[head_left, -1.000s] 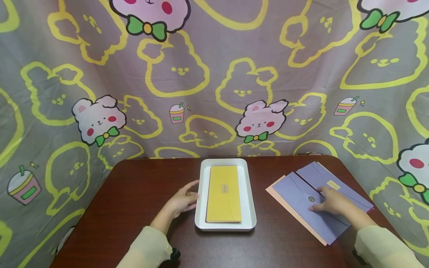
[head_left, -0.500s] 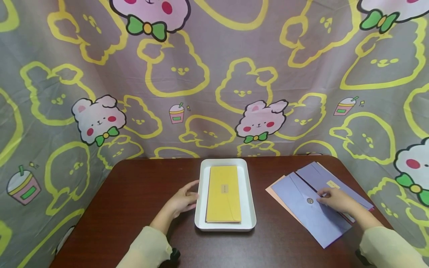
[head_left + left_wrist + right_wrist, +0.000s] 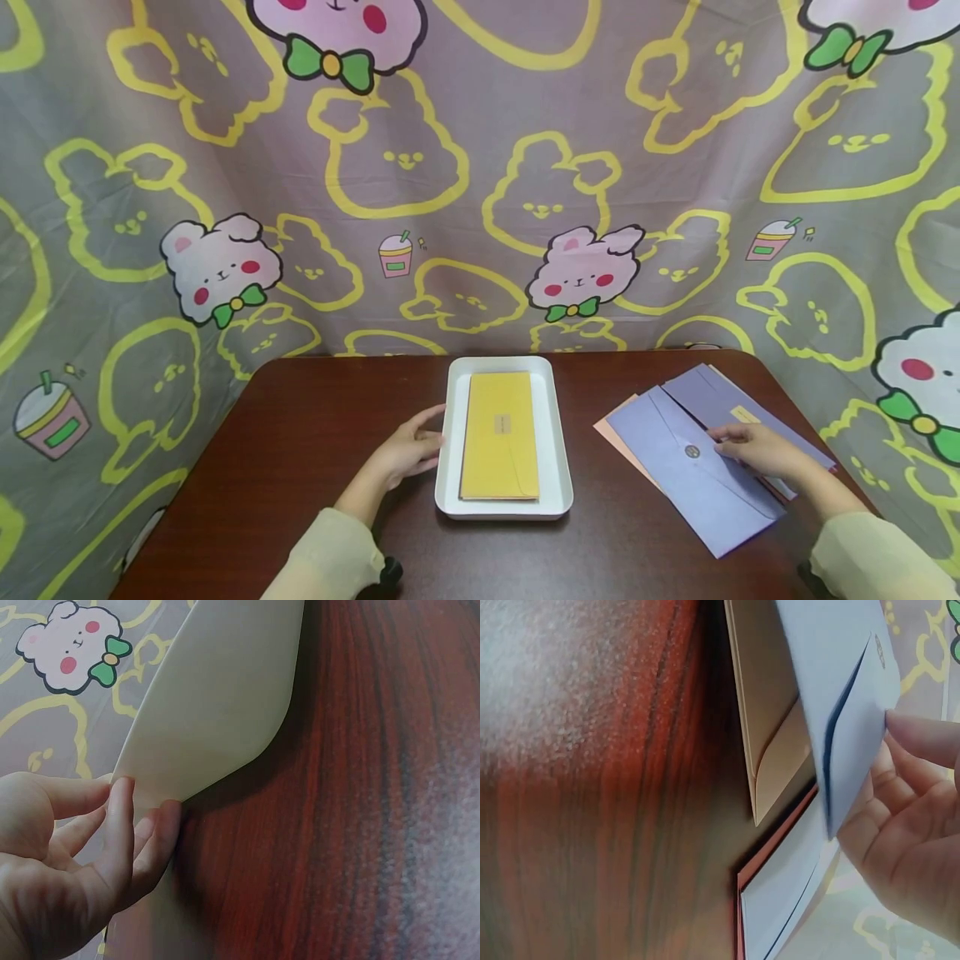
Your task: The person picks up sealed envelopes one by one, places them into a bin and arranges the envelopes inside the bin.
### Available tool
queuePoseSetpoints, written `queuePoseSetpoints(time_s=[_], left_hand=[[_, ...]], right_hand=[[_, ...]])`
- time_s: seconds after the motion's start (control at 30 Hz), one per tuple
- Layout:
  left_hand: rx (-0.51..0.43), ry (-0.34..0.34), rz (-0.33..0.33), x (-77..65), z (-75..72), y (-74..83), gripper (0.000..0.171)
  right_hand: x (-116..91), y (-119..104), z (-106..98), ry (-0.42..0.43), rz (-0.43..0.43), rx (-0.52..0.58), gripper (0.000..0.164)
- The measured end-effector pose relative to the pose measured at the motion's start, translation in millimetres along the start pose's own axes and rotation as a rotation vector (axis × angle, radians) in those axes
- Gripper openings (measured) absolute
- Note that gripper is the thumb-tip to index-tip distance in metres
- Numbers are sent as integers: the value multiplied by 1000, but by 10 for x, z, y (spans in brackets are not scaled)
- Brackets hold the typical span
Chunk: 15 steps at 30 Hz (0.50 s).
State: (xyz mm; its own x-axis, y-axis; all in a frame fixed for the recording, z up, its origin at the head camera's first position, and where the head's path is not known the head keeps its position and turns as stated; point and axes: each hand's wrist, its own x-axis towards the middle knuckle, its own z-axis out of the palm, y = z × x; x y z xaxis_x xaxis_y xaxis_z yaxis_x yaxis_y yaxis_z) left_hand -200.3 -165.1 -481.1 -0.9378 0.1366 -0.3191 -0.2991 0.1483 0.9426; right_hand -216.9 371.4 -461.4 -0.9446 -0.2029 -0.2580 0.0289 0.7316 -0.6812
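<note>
My left hand (image 3: 408, 448) is at the left side of a white tray (image 3: 564, 475), fingertips touching its outer wall and rim. In the left wrist view, its relaxed fingers (image 3: 120, 840) lie against the tray's pale side. A yellow envelope (image 3: 501, 450) with a small label lies in the tray on top of others, whose edges barely show. At the right, my right hand (image 3: 757, 454) pinches a lavender envelope (image 3: 697, 475) with a round seal by its long edge. The right wrist view shows that envelope (image 3: 855, 750) raised and tilted, thumb on its face.
Beneath and left of the held envelope lies a peach envelope (image 3: 626, 442). Another purple envelope (image 3: 705, 392) with a yellow label lies behind, over more envelopes. The brown table (image 3: 322, 417) meets a patterned curtain (image 3: 465, 183) at its back edge.
The right hand has taken the sealed lavender envelope by its edge and lifted and tilted it, its near end shifting slightly toward me and left. The left hand and tray stay put.
</note>
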Motion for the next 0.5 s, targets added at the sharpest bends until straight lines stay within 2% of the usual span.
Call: queuePoseSetpoints(time_s=[0.33,0.5], left_hand=[[10,4,1,-3,-2,9,59],[4,1,-3,-7,-3,11,60]], right_hand=[[-9,-36,16,23,-43,39,43],[-22,-57,35,23,-73,125,45]])
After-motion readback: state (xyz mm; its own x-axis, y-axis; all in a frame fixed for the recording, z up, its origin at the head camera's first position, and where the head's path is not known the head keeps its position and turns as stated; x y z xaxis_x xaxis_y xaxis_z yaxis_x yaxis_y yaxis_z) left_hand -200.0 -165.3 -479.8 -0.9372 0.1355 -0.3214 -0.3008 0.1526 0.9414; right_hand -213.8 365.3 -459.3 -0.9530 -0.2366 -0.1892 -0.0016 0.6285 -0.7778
